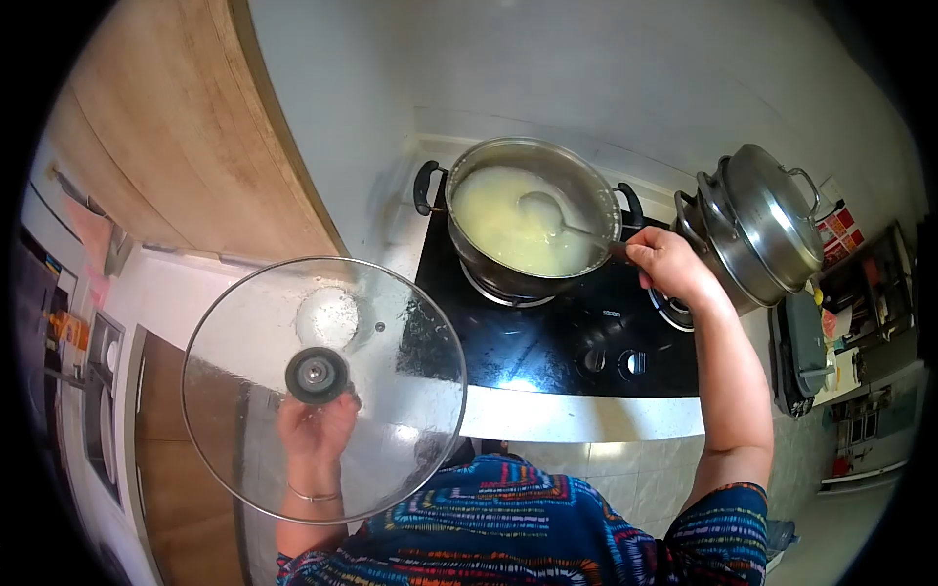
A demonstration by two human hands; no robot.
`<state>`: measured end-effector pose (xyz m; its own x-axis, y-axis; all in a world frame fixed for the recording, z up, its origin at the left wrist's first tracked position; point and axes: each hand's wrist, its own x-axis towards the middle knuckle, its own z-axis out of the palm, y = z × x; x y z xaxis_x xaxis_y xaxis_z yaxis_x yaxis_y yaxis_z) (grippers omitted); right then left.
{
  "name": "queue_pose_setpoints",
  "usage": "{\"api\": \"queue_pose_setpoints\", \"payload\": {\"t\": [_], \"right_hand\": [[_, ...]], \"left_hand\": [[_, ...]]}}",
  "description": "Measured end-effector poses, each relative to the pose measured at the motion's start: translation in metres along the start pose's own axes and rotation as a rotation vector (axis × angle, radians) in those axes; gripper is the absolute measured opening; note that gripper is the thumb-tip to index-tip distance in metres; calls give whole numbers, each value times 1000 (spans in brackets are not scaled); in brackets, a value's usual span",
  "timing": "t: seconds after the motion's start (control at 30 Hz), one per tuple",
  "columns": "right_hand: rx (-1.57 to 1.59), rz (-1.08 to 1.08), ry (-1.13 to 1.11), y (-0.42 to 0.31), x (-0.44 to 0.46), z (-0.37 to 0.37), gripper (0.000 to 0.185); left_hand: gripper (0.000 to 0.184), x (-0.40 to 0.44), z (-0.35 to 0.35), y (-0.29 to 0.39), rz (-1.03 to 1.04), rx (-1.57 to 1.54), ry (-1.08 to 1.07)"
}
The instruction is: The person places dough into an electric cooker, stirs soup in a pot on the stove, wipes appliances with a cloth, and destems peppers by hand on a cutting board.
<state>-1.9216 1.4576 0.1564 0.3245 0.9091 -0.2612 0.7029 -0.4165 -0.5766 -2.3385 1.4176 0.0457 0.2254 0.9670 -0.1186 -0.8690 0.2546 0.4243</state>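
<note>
The right grip [669, 259] pinches the end of a ladle [584, 234], which dips into pale liquid [498, 220] in the two-handled pot [479, 266] on the gas stove [547, 347]; nearer me, the left grip [318, 427] clasps the glass lid [405, 337] from behind.

We are in a kitchen, of household scale as far as we can tell: we see a black cooktop [528, 342] with control knobs [634, 364] on a pale counter [586, 420], a two-handled pot [583, 186] over one burner [500, 296], stacked steel cookware [772, 220] at the right, and a wood-grain cabinet [176, 117].
</note>
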Motion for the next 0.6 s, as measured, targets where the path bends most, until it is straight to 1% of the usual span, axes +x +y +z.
{"api": "queue_pose_setpoints", "payload": {"t": [0.07,0.1,0.13,0.17,0.2,0.23,0.3,0.37,0.43,0.47,0.53,0.6], "right_hand": [[301,127,-151,0,4,7,18],[301,124,-156,3,7,11,18],[532,178,-231,6,9,14,17],[763,233,-306,8,10,16,16],[829,266,-311,7,8,19,17],[829,264,-314,8,7,22,17],[956,340,-286,12,6,28,19],[965,295,-306,14,1,30,19],[991,195,-341,15,-3,27,18],[992,195,-341,15,-6,24,18],[934,123,-293,17,-11,17,17],[880,100,-244,16,-16,11,17]], "left_hand": [[35,-3,0,2,2,-14,0],[35,-5,0,2,-2,-29,-5],[35,-6,3,2,2,-28,-3],[36,-7,7,0,36,-29,65],[37,-8,9,-1,71,-31,132],[37,-8,9,-2,74,-30,133],[36,-9,10,-2,115,-9,140],[36,-10,10,-3,123,13,135],[37,-12,11,-3,128,35,130],[37,-13,11,-4,137,32,141],[37,-15,10,-7,146,30,148],[39,-15,6,-8,165,48,135]]}}
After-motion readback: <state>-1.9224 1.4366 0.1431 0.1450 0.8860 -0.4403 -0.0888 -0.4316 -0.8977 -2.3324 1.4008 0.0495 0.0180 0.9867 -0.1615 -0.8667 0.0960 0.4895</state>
